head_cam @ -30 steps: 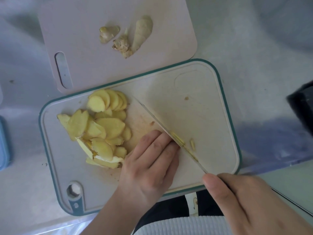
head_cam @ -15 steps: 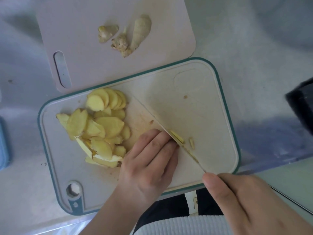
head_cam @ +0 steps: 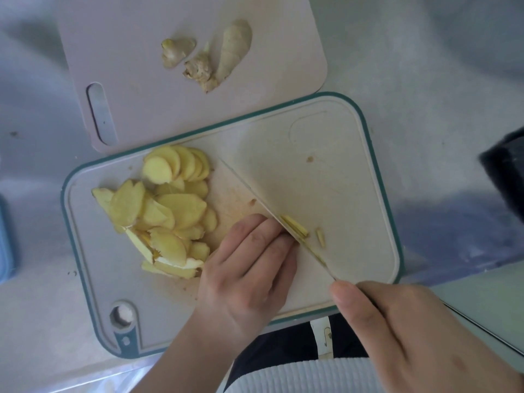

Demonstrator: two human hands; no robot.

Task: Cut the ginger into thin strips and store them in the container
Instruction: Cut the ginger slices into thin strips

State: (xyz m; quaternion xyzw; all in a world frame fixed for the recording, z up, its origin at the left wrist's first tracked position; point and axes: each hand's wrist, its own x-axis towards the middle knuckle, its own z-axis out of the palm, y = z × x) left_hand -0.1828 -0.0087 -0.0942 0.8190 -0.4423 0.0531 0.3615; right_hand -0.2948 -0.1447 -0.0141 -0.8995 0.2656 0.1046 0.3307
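Here your right hand [head_cam: 411, 333] grips the knife [head_cam: 272, 214] by its handle, and the blade stands on the teal-edged cutting board [head_cam: 340, 165]. Your left hand [head_cam: 249, 268] lies with curled fingers against the blade and presses down the ginger piece; the piece itself is hidden under it. A few thin strips [head_cam: 295, 226] lie just beside the blade. The ginger slices [head_cam: 167, 208] are piled on the left part of this board. Ginger scraps [head_cam: 209, 58] rest on the pink board [head_cam: 127, 52] behind it.

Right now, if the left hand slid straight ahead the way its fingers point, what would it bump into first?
Most likely the flat side of the thin knife blade, since the left hand's fingertips already sit right against it; the cut yellow ginger strips lie beyond.
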